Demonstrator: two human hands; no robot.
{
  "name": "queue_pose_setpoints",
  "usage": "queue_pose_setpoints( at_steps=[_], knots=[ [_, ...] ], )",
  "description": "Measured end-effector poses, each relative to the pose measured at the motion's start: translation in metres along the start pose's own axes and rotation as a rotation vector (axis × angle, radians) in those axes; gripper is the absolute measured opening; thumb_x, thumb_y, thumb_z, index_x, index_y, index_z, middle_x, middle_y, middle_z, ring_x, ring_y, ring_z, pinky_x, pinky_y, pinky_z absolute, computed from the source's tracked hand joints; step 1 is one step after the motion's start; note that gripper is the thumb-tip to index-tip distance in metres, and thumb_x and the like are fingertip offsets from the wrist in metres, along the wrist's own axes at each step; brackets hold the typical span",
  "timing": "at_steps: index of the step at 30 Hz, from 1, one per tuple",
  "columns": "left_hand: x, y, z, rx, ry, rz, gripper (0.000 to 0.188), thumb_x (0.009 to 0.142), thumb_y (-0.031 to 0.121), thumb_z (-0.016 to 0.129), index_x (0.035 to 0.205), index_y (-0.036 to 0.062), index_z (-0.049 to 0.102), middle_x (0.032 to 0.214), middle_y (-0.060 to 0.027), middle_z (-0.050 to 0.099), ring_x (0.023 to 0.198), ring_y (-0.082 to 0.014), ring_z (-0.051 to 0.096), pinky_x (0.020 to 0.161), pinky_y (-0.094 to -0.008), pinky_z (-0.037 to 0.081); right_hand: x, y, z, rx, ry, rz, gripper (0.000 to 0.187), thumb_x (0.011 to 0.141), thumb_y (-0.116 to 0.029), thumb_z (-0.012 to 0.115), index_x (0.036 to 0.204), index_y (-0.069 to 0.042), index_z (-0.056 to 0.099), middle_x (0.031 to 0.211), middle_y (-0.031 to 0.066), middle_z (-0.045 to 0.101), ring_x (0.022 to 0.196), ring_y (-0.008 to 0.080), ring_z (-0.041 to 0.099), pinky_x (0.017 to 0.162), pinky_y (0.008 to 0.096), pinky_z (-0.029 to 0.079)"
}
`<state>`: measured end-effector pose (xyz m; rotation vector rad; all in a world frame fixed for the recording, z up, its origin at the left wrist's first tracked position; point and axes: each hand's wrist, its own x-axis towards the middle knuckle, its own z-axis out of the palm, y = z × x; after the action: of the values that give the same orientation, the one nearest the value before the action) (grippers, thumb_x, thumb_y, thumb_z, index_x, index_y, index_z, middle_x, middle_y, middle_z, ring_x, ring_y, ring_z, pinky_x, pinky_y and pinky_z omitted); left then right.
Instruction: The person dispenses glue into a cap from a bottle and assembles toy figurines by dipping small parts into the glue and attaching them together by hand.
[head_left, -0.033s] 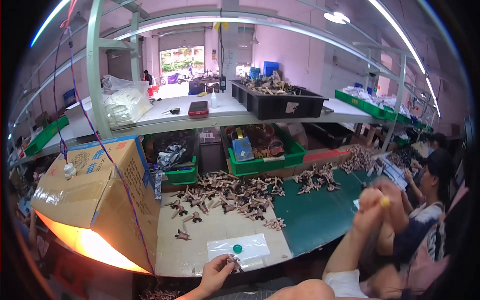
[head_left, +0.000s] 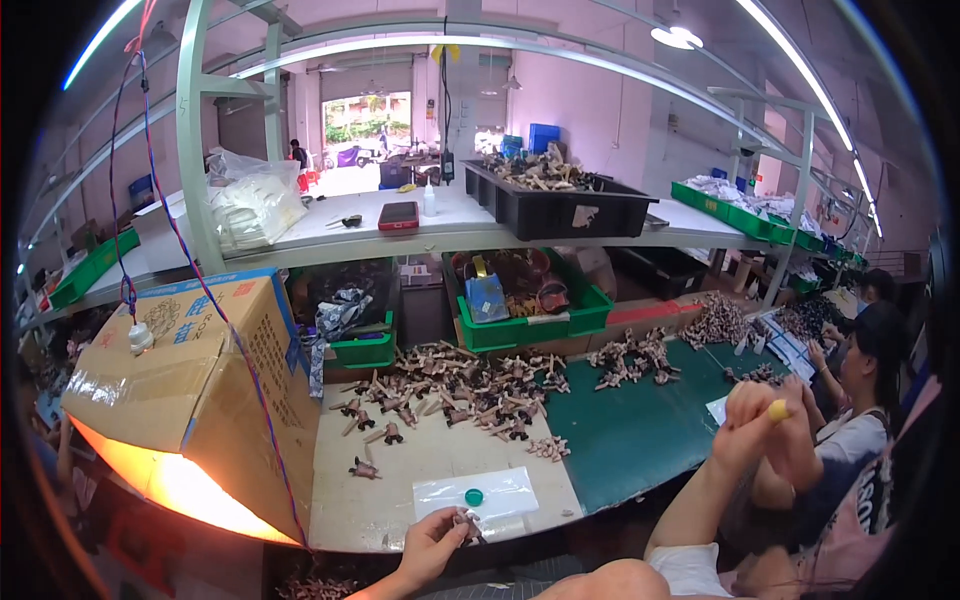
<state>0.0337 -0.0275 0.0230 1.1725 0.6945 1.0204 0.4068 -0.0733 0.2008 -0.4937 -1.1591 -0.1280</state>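
My left hand (head_left: 432, 541) is closed, its thumb and fingers pinching a small brown figurine (head_left: 467, 524) at the table's front edge. Just beyond it, a green round cap (head_left: 474, 497) lies on a clear plastic sheet (head_left: 515, 490). A heap of small brown and dark figurines (head_left: 450, 385) spreads over the pale board (head_left: 350, 510). My right hand cannot be made out in the picture. A bare limb shows at the lower edge, and I cannot tell whose it is. The raised pair of hands (head_left: 745, 420) to the right seems to be a co-worker's, with yellow on one finger.
A cardboard box (head_left: 230, 370), glowing inside, stands at the left with a cord hanging before it. Green bins (head_left: 530, 333) sit under the shelf (head_left: 340, 240). A black tray (head_left: 560, 210) stands above. Co-workers (head_left: 860, 400) sit close on the right.
The co-worker's raised hands have moved slightly to the right and now stand further apart. My left hand keeps its grip on the figurine and has hardly moved.
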Motion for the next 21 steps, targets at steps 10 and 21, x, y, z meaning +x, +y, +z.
queue_pose_setpoints(
  at_steps=[10, 21],
  knots=[
    [0.014, 0.004, 0.001, 0.018, -0.083, 0.03, 0.03, 0.092, 0.003, 0.057, 0.12, -0.0052, 0.053, 0.102, -0.0096, 0.065, 0.092, -0.0156, 0.063, 0.083, -0.0288, 0.05, 0.028, -0.039, -0.055, 0.132, 0.15, 0.103, 0.063, 0.096, -0.06, 0.027, 0.054, -0.013, 0.03, 0.046, -0.0021, 0.026, 0.037, 0.009, 0.021, 0.035, 0.0206, 0.018],
    [0.014, 0.002, 0.007, 0.063, -0.046, 0.046, 0.03, 0.09, 0.0, 0.057, 0.119, -0.0046, 0.054, 0.102, -0.0108, 0.065, 0.089, -0.0162, 0.063, 0.081, -0.0297, 0.051, 0.025, -0.067, -0.07, -0.016, 0.178, 0.205, 0.065, 0.095, -0.064, 0.025, 0.054, -0.013, 0.03, 0.048, -0.0009, 0.028, 0.046, 0.0111, 0.029, 0.045, 0.0241, 0.023]
  ],
)
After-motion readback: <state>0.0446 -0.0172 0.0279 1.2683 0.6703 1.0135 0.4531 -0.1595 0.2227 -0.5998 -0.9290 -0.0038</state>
